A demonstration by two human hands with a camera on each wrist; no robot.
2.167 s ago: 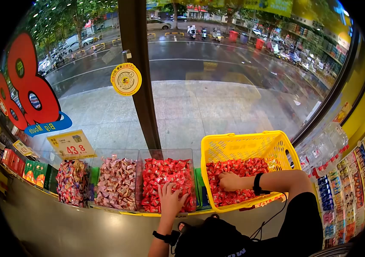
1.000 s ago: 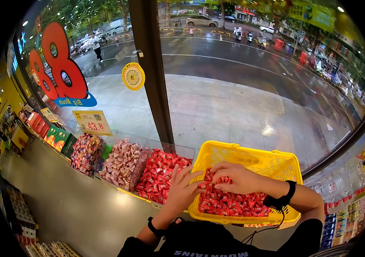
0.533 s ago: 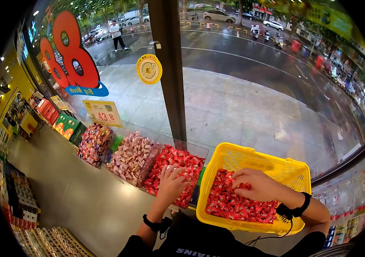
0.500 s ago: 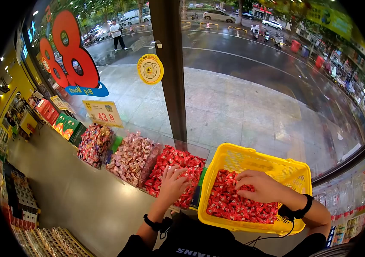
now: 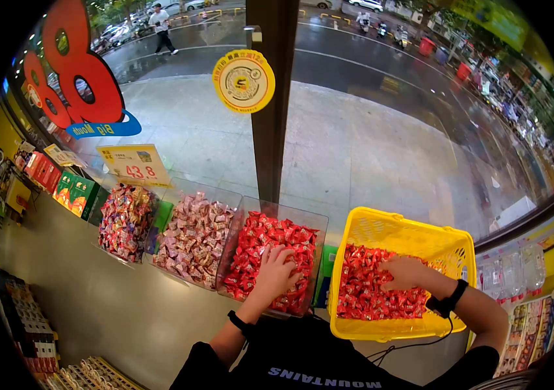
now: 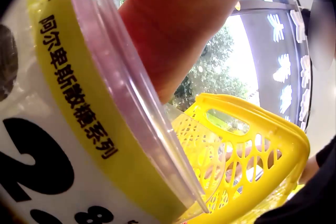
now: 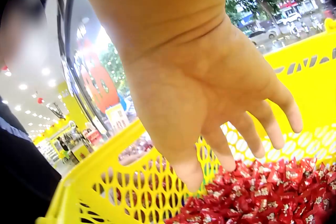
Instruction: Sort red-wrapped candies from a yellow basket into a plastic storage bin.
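My left hand lies over the red-wrapped candies in a clear bin, fingers spread and slightly bent. In the left wrist view that hand reaches past the bin's clear wall, its fingertips hidden behind it. My right hand is inside the yellow basket, just over red-wrapped candies of the same look. From the right wrist, this hand shows its palm with relaxed, parted fingers pointing down at the candies. Nothing shows between those fingers.
Left of the red candies stand a bin of pink-wrapped candies and one of mixed candies. A price sign stands behind them. The window post rises at the back. Clear plastic jars stand at the right. A cable hangs from the right wrist.
A second ago both hands met over the basket's left side. Since then the left hand has gone back to the red candy bin, and the right hand has moved right over the basket's candies.
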